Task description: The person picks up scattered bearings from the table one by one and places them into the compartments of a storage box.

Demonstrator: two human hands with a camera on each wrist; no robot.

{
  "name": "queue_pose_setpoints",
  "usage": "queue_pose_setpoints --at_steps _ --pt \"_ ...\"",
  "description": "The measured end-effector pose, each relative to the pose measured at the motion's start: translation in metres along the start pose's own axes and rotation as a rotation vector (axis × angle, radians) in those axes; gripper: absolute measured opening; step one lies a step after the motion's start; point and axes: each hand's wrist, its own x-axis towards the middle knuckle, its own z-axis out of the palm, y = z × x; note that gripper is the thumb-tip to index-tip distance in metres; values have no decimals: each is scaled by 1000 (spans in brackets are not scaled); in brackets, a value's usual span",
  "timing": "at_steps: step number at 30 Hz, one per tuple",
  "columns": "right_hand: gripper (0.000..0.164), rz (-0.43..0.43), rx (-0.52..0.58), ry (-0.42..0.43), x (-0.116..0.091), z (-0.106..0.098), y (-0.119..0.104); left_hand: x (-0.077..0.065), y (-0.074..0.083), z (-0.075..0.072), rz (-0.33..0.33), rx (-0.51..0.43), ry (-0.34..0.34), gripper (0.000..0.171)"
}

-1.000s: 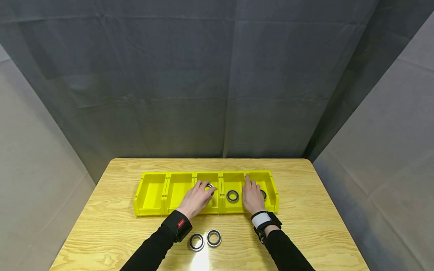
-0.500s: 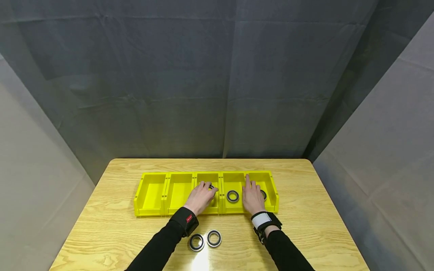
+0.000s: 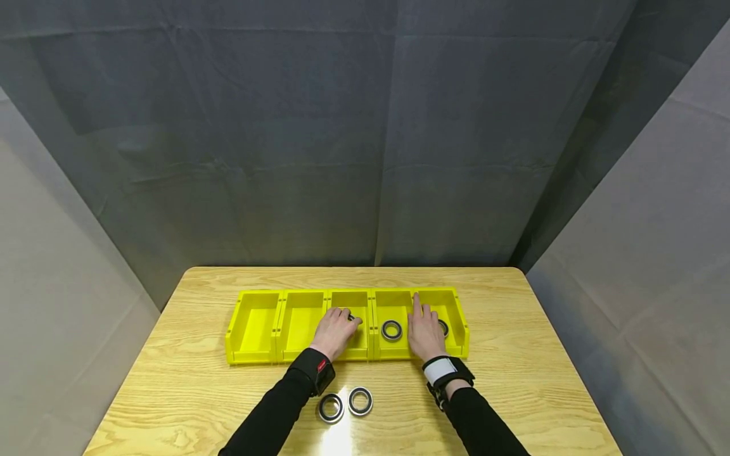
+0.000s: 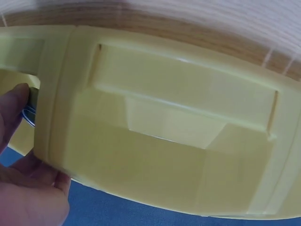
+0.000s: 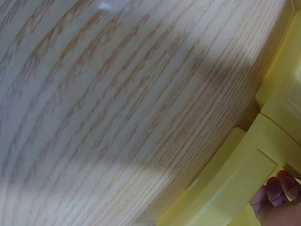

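My left hand (image 3: 335, 330) reaches into the middle compartment of the row of yellow bins (image 3: 302, 316). It pinches a ring-shaped bearing (image 3: 350, 318), whose edge (image 4: 29, 113) shows beside the thumb in the left wrist view; the rest is hidden by the fingers. My right hand (image 3: 425, 330) rests over the divider between the two rightmost compartments, index finger straight toward the back edge. One bearing (image 3: 391, 330) lies flat in the fourth compartment. Another bearing (image 3: 443, 327) sits in the rightmost one, partly covered by the right hand.
Two more bearings (image 3: 331, 408) (image 3: 360, 401) lie side by side on the wooden table (image 3: 199, 405), in front of the bins. Behind the table hangs a dark grey curtain (image 3: 365, 139), with pale panels at both sides.
My left hand has shifted slightly, and the bearing at its fingertips sits lower and more hidden in the middle compartment. The right hand has stayed in place.
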Motion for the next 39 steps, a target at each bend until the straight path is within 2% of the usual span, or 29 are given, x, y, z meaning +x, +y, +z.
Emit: queue_pose_setpoints --at_steps 11,19,31,39 --pt "56 -5 2 5 0 0 0 4 5 10 3 68 -60 25" --pt "56 -14 6 9 -1 0 0 6 12 13 -32 72 -168 30" --pt "55 -27 7 16 -1 -1 0 6 16 6 -94 58 -190 26" --pt "56 -23 2 -1 -1 0 2 0 15 8 -66 85 -148 28"
